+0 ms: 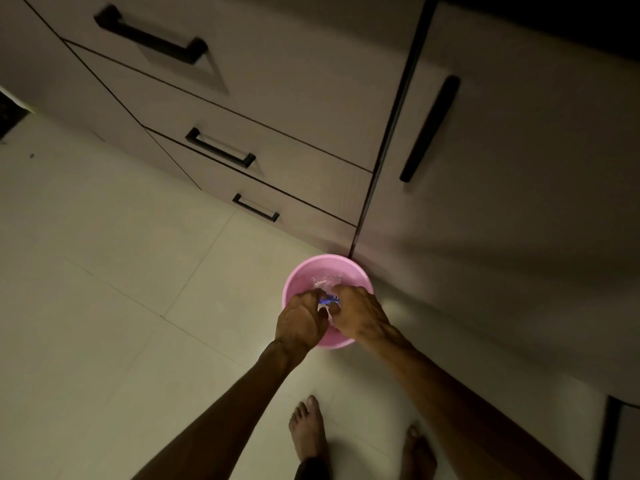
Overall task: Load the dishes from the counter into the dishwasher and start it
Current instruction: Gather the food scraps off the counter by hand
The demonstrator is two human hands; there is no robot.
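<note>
Now both down over the round pink plastic bin (301, 271) on the tiled floor (104, 271): left hand (301, 322) and right hand (360, 315) pinching a small clear-and-blue plastic wrapper (328, 302), probably tearing or binning it. No dishes or dishwasher visible.

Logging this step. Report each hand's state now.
Left hand: pinching the packet.
Right hand: pinching the same packet, over the pink bin.
</note>
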